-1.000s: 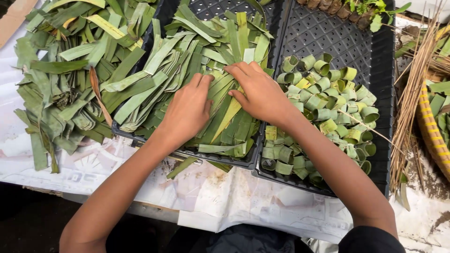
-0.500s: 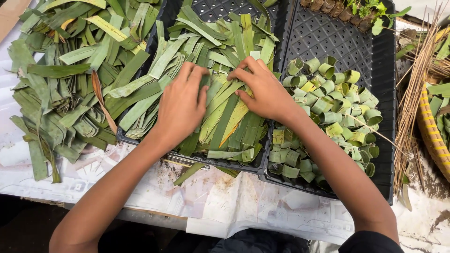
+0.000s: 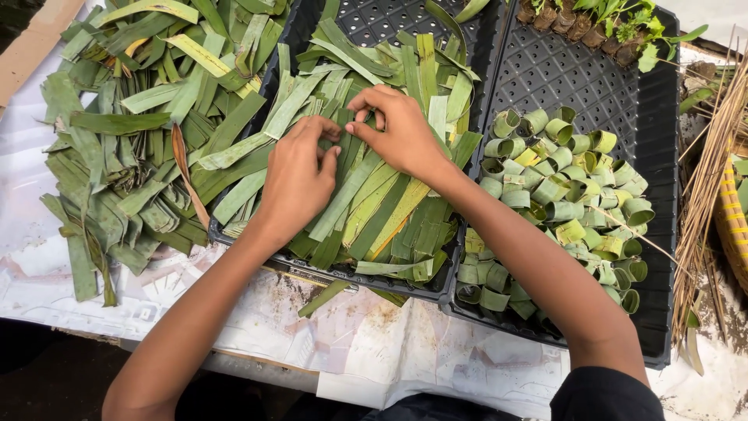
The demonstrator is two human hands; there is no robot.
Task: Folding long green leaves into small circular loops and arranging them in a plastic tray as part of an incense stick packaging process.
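The green leaf strips (image 3: 374,210) lie in a heap in the middle black tray (image 3: 366,15), on a table. Both hands are on top of this heap. The left hand (image 3: 296,183) lies palm down on the strips, with its fingers bent and its fingertips (image 3: 327,131) pressed to a strip near the top of the pile. The right hand (image 3: 401,132) is just beside it, almost touching. Its thumb and first fingers are curled close together, maybe pinching the end of a strip, but the hand covers that spot, so it is hard to be sure. The strips under both palms are hidden.

To the right is a second black tray (image 3: 592,78). It holds many small leaf rings (image 3: 561,195) rolled from the same green leaf. The right forearm crosses over this tray and hides some of the rings. At the top edge of that tray are little seedlings (image 3: 608,19), cut off by the edge of the view.

To the left is a bigger loose pile of leaf pieces (image 3: 125,148), partly lying on the white printed sheet (image 3: 374,343) that covers the table. At the far right are thin dry sticks (image 3: 713,171) and part of a woven basket (image 3: 736,226), mostly out of view.
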